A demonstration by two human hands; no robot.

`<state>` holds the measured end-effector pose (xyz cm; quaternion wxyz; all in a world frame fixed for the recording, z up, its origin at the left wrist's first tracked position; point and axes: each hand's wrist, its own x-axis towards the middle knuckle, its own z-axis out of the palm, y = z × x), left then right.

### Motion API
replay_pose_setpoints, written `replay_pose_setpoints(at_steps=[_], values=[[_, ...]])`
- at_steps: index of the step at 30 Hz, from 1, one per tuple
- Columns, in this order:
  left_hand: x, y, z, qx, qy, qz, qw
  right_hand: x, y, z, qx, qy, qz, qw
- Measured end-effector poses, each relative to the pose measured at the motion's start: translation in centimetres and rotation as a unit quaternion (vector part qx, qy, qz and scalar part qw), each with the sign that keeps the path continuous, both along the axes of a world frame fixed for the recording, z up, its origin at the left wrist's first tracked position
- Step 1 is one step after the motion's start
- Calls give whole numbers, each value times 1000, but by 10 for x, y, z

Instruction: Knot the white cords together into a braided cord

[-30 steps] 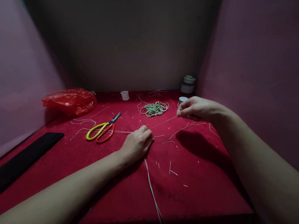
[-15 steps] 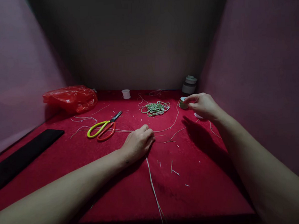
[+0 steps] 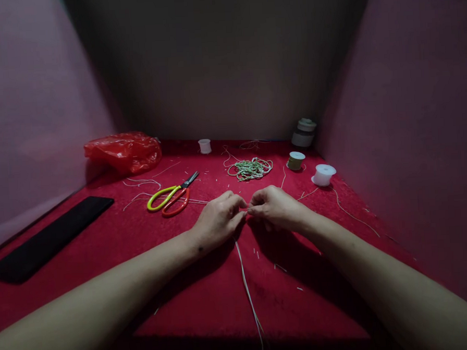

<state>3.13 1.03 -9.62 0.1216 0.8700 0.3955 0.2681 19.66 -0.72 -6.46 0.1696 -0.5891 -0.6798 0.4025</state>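
Over the middle of the red cloth, my left hand point(image 3: 222, 215) pinches thin cord point(image 3: 244, 276), whose pale strands trail from under it toward the front edge. My right hand point(image 3: 276, 209) meets it fingertip to fingertip, also closed in a pinch on the cord; the exact spot between the fingers is too small to make out. Beyond the hands lies a tangled heap of green and white braided cord point(image 3: 252, 169). To the left rest scissors point(image 3: 174, 196) with one yellow and one red handle. A spool of green cord point(image 3: 296, 161) and a white spool point(image 3: 324, 175) stand at right.
A red plastic bag point(image 3: 125, 152) and a long black flat object point(image 3: 52, 239) lie at left. Farther back stand a small white spool point(image 3: 204, 146) and a lidded container point(image 3: 304, 133). Short cord scraps point(image 3: 280, 267) are scattered about. Walls rise on both sides.
My right hand has left the green spool and come in to my left hand, where its fingers pinch the cord. My left hand stays near the same spot. The view has shifted slightly.
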Motion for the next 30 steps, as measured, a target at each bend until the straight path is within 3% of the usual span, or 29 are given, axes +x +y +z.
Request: replay_pose_setpoints(at_steps=[3,6,9,13,16,18,24,30], values=[[-8,4,13,-36,6,73,997,1,1,-1,-12,40,5,999],[-17,9,21,-76,102,133,983,2,1,-1,-4,44,1,999],[-19,10,19,-97,183,136,969,2,3,-3,-2,54,-6,999],[-14,8,15,-90,203,127,967,2,5,-7,-14,74,-5,997],[-12,8,14,-113,174,111,972,2,5,-8,-28,89,-9,996],[-13,10,15,-168,126,106,972,3,5,-8,-35,102,-15,994],[-17,13,13,-353,-46,92,930,3,6,-9,-43,116,-22,992],[-17,10,18,-383,-57,106,916,4,9,-16,-20,162,-35,986]])
